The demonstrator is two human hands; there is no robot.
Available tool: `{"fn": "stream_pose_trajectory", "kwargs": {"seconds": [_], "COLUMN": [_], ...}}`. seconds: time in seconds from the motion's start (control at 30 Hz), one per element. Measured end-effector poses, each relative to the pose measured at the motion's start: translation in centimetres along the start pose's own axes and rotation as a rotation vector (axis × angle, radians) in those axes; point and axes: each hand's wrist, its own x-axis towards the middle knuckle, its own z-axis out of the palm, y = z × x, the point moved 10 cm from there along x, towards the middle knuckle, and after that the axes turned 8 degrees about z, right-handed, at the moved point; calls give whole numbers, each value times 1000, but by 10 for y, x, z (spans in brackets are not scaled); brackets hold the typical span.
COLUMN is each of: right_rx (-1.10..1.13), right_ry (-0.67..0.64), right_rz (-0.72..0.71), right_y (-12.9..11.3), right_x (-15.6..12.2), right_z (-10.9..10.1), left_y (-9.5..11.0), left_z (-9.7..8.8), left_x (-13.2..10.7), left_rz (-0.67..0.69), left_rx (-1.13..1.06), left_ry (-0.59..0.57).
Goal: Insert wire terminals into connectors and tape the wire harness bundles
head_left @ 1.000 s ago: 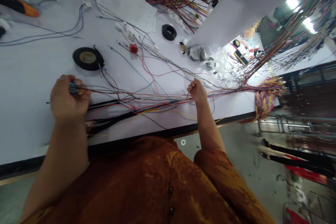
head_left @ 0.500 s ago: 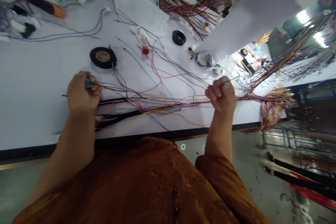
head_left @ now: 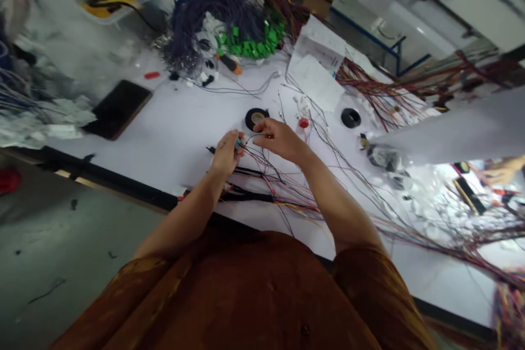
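My left hand (head_left: 226, 154) is closed around a small blue connector (head_left: 238, 144), which shows between its thumb and fingers. Several thin wires (head_left: 256, 157) run from the connector toward the right. Just beside it, my right hand (head_left: 281, 139) has its fingers bent around a thin dark wire, whose end is too small to make out. Behind the right fingertips lies a roll of black tape (head_left: 251, 118), partly covered by them. Black-sleeved wire bundles (head_left: 250, 192) of the harness lie on the table below both hands.
A dark phone (head_left: 123, 109) lies at the left. Behind are green connectors (head_left: 256, 46), an orange-black tool (head_left: 229, 64) and papers (head_left: 318, 74). A second black tape roll (head_left: 350, 117) and a red connector (head_left: 303, 122) lie to the right. Another person's hand (head_left: 506, 170) shows far right.
My right hand has moved left along the wires, from far out on the harness to beside my left hand. The left hand still holds the connector. The view has swung left.
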Motion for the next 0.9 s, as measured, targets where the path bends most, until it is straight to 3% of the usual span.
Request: {"fn": "stream_pose_trajectory", "kwargs": {"seconds": [0.13, 0.3, 0.53, 0.67, 0.9], "right_rx": [-86, 13, -106, -211, -153], "right_ry": [144, 459, 259, 261, 357], "right_rz": [-38, -121, -67, -81, -169], "right_y": [-6, 4, 28, 21, 21], "right_x": [24, -4, -12, -9, -28], "right_z": [14, -13, 20, 25, 28], "left_y": [-2, -5, -1, 2, 4], "left_z": [-4, -8, -1, 1, 4], "left_x": [-1, 1, 0, -4, -6], "left_rz": [-22, -11, 36, 44, 13], "left_rx": [-38, -51, 75, 149, 112], "left_ry": [30, 43, -59, -88, -82]}}
